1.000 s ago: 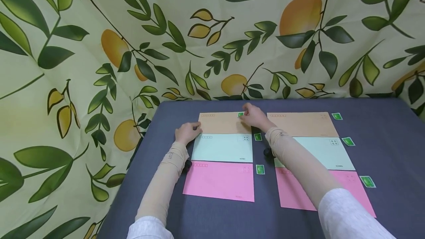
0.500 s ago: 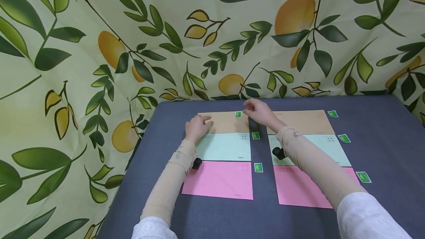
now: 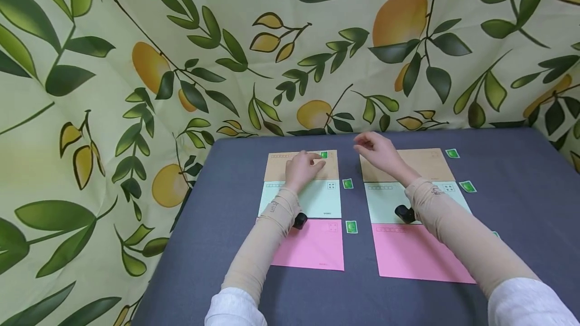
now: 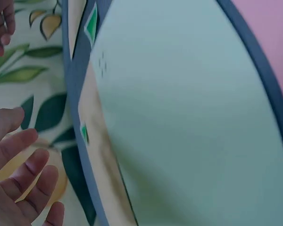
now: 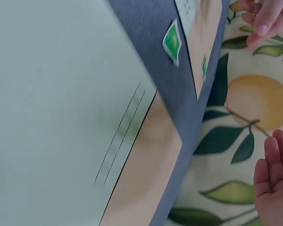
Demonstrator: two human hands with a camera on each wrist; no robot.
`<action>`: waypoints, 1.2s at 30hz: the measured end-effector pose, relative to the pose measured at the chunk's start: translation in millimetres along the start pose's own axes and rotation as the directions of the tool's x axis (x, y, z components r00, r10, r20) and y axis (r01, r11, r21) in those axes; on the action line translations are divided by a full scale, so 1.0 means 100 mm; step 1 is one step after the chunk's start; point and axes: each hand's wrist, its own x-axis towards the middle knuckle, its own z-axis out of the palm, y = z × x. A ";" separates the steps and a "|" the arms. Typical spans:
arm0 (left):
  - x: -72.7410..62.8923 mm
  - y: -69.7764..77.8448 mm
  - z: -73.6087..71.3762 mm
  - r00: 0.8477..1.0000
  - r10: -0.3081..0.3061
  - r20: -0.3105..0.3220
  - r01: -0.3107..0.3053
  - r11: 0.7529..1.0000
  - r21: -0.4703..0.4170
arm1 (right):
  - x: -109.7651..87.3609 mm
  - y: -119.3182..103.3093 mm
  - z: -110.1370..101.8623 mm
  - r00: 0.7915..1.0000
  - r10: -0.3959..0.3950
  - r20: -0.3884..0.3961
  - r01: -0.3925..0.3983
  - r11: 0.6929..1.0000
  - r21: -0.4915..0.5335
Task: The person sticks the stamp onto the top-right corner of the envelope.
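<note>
My left hand (image 3: 302,171) is over the left brown envelope (image 3: 278,167), its fingers near a green stamp (image 3: 323,155) in that envelope's upper right corner. In the left wrist view the left hand (image 4: 26,179) has loosely spread, bent fingers with nothing between them. My right hand (image 3: 380,152) hovers around the left end of the right brown envelope (image 3: 426,160). Its fingers (image 5: 273,162) look relaxed and hold nothing in the right wrist view. Beside the left mint envelope (image 3: 321,200) lies another green stamp (image 3: 347,183).
Below sit a left pink envelope (image 3: 312,250), with a stamp (image 3: 351,227) on its right, and right mint (image 3: 380,205) and pink (image 3: 412,255) envelopes. More stamps (image 3: 452,153) lie along the right column, one partly behind the right arm. Patterned cloth (image 3: 272,74) hangs behind the dark table (image 3: 226,190).
My right hand has left the stamp on the left brown envelope and moved right. The left hand has moved from that envelope's left edge rightward, toward the stamp.
</note>
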 end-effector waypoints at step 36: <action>0.05 0.88 0.68 0.987 0.098 0.124 -0.111 0.988 0.104 | -0.72 1.26 -1.04 0.957 0.231 -0.175 -0.258 0.954 -0.152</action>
